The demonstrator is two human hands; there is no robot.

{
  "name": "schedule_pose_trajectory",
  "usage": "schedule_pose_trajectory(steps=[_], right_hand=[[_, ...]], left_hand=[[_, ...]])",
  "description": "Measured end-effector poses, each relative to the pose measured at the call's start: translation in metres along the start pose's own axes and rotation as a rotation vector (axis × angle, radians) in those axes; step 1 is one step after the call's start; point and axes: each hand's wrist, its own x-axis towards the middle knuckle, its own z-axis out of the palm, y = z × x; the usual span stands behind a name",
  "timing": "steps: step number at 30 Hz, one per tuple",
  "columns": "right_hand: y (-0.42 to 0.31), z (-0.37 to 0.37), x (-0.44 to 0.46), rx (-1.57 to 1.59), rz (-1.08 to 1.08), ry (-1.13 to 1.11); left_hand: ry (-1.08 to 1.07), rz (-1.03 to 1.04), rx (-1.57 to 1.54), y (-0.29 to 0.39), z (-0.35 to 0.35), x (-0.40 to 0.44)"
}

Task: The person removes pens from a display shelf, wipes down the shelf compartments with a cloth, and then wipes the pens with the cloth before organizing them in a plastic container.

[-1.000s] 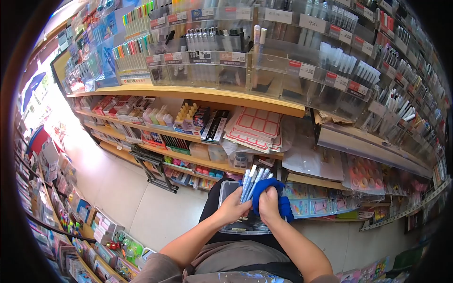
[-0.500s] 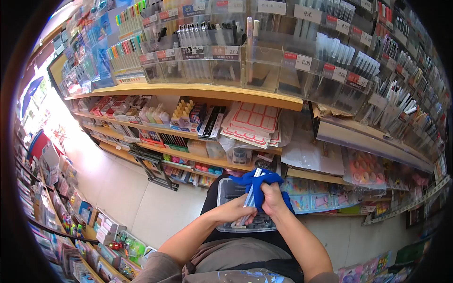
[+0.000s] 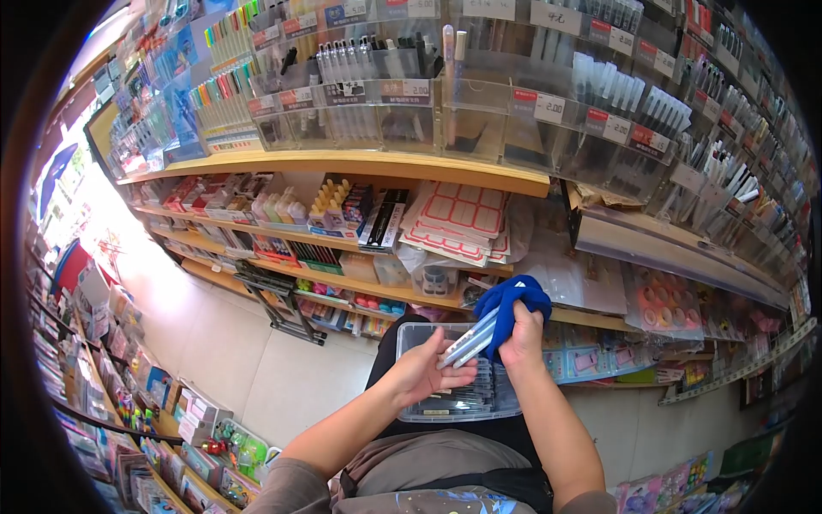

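My right hand point(image 3: 524, 338) is closed round a blue cloth point(image 3: 529, 295), which wraps the upper part of a few slim pens point(image 3: 471, 339). Their lower ends stick out of the cloth, slanting down to the left. My left hand point(image 3: 419, 370) is open, thumb and fingers apart, at those lower ends. Whether its fingers bear any of the pens' weight I cannot tell. Under both hands a clear plastic box point(image 3: 409, 339) rests on my lap, with several dark pens point(image 3: 471, 392) lying in it.
Ahead stands a wooden shelf point(image 3: 342, 163) carrying clear pen racks point(image 3: 479, 107) with price tags. Red-framed label sheets point(image 3: 458, 214) lie on the shelf below. A folded black metal frame point(image 3: 278, 300) stands on the tiled floor point(image 3: 282, 368). More goods point(image 3: 205, 463) line the lower left.
My right hand has moved up and to the right with the cloth and pens. My left hand has loosened from the pens and spread its fingers.
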Motion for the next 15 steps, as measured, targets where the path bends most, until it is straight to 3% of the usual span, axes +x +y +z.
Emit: schedule_pose_trajectory(steps=[4,8,12,15], right_hand=[[-0.003,0.019,-0.006,-0.122,-0.092,-0.021],[0.007,0.027,-0.009,-0.169,-0.144,-0.075],[0.024,0.030,-0.014,-0.228,-0.168,-0.040],[0.006,0.042,-0.025,-0.184,-0.036,-0.080]], left_hand=[[0.027,0.006,-0.274,-0.006,-0.004,0.018],[0.197,0.022,-0.371,-0.004,-0.003,0.021],[0.118,0.002,-0.274,-0.014,-0.026,0.022],[0.083,0.032,0.076,-0.011,-0.015,0.010]])
